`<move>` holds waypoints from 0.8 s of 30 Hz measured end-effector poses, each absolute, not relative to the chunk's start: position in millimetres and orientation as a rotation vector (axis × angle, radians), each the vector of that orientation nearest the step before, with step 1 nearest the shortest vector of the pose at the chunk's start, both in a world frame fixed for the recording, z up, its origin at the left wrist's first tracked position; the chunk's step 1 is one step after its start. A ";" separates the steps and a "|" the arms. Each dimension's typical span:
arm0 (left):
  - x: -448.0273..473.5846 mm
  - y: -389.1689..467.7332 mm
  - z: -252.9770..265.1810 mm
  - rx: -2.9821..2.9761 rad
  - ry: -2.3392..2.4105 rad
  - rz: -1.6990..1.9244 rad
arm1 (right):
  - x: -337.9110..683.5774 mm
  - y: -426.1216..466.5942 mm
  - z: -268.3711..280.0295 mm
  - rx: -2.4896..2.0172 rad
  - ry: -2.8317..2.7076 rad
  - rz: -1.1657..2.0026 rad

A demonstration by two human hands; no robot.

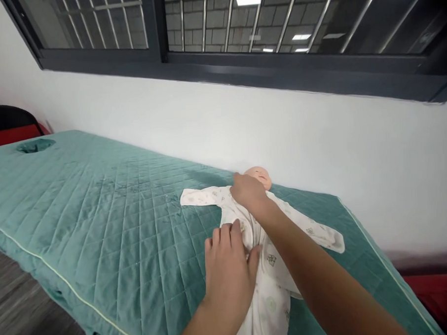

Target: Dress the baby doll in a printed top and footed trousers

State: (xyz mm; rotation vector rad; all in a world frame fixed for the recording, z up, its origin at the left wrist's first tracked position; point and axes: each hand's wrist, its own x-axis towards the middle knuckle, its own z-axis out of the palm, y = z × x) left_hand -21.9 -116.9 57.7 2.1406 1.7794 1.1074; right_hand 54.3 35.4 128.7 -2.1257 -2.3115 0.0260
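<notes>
A baby doll lies on its back, its head close to the wall. It wears a white printed baby outfit with long sleeves spread to both sides. My left hand rests on the front of the outfit, fingers extended and thumb apart. Reaching across the chest, my right hand is closed at the collar and shoulder beside the doll's head. Its fingertips are mostly hidden; they appear to grip the cloth there. My right forearm covers part of the outfit, and its lower end runs out of view.
A green quilted cover spreads over the bed, with a round hole at the far left. Behind it stands a white wall below a dark-framed barred window. Red items are beyond the bed's right edge.
</notes>
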 end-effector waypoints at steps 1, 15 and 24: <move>-20.8 -114.5 56.9 2.088 1.811 1.104 | 60.2 33.3 131.3 -2.121 -2.279 0.004; -22.7 -133.7 71.8 2.387 1.262 1.025 | 135.4 11.4 122.7 -2.039 -1.876 0.166; -49.2 -81.9 105.2 1.910 0.889 0.759 | 142.3 5.3 93.8 -1.697 -1.502 0.217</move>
